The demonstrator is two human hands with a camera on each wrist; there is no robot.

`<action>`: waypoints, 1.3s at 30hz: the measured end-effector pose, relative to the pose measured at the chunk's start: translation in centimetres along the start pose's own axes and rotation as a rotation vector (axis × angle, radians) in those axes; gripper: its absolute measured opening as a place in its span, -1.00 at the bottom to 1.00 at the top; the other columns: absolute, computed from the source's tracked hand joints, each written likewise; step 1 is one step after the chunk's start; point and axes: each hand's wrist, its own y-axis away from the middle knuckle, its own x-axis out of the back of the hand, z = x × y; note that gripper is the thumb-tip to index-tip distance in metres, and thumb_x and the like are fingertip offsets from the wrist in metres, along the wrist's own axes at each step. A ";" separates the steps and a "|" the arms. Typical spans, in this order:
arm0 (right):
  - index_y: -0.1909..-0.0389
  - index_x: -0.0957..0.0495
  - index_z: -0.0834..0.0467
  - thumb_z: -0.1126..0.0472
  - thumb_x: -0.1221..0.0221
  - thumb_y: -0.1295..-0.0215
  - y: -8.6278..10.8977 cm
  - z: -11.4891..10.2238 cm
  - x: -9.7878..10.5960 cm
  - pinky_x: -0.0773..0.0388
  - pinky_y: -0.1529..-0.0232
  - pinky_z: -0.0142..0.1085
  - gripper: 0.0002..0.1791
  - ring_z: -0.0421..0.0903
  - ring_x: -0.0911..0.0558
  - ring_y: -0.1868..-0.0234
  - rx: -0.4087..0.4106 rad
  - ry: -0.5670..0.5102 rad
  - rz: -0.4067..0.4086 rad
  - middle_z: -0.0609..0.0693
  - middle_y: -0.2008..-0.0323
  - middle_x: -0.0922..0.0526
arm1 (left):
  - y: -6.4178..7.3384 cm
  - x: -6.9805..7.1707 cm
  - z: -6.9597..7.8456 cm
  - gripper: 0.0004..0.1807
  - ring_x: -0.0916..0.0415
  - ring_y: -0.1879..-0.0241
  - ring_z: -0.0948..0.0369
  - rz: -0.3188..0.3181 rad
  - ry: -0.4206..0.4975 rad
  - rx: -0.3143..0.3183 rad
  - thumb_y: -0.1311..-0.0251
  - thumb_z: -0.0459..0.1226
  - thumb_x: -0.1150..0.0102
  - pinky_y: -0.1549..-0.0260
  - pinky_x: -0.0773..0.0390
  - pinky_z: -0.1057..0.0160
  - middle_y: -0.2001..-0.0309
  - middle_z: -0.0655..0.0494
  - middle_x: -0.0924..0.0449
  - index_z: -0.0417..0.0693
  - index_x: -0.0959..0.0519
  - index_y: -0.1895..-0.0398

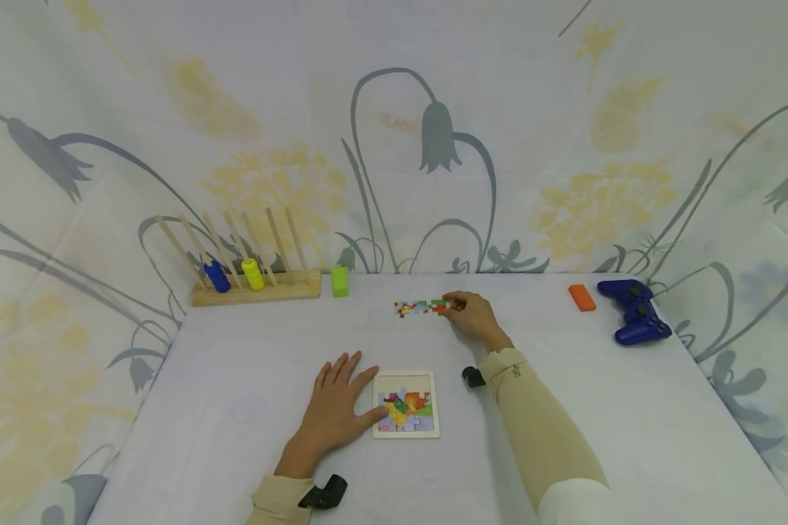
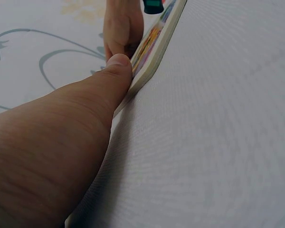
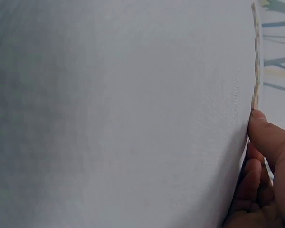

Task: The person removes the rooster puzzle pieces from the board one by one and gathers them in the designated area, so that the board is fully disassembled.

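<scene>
A square puzzle tray (image 1: 406, 435) with a pale frame lies on the table, its lower part filled with colourful joined pieces and a bare strip along its top. The left hand (image 1: 333, 408) rests at its left side, fingers spread, the thumb lying over the tray's edge onto the picture. Farther back, loose puzzle pieces (image 1: 415, 308) lie in a row. At the row's right end the right hand (image 1: 474, 318) pinches a puzzle piece (image 1: 438, 307) between thumb and forefinger. In the right wrist view the thumb (image 3: 266, 135) touches the row's end; its other fingers are curled beneath.
A wooden peg rack (image 1: 279, 286) with blue and yellow beads stands at the back left, beside a green block (image 1: 339, 281). An orange block (image 1: 582, 297) and a blue game controller (image 1: 635, 313) lie at the back right. Patterned cloth hangs behind the table.
</scene>
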 end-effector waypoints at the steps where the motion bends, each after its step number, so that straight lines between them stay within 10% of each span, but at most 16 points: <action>1: -0.23 -0.61 0.15 0.18 -0.25 -0.43 0.1 -0.1 0.0 -0.45 0.07 -0.22 -0.61 -0.04 -0.51 0.14 0.002 -0.003 0.002 0.07 0.14 -0.60 | 0.0 0.0 0.0 -0.20 -0.04 -0.59 -0.15 -0.002 0.000 0.001 -0.17 0.25 -0.28 -0.54 0.02 -0.26 -0.57 -0.09 -0.20 0.16 -0.45 -0.44; 24: -0.41 -0.44 0.17 0.17 -0.27 -0.40 0.6 0.9 -0.2 -0.43 -0.02 -0.20 -0.42 -0.03 -0.51 0.05 0.019 -0.060 0.031 0.12 0.02 -0.61 | 0.0 -0.1 -0.1 -0.21 -0.03 -0.59 -0.15 -0.007 0.004 0.000 -0.19 0.24 -0.27 -0.54 0.03 -0.26 -0.57 -0.09 -0.19 0.15 -0.44 -0.44; 39: -0.31 -0.55 0.11 0.14 -0.29 -0.38 5.0 0.3 -2.4 -0.46 0.02 -0.27 -0.51 -0.08 -0.54 0.10 0.027 -0.124 0.047 0.04 0.07 -0.64 | 0.0 -0.1 -0.6 -0.09 0.02 -0.60 -0.17 -0.033 0.021 -0.039 -0.10 0.34 -0.28 -0.53 0.08 -0.29 -0.60 -0.13 -0.11 0.17 -0.40 -0.48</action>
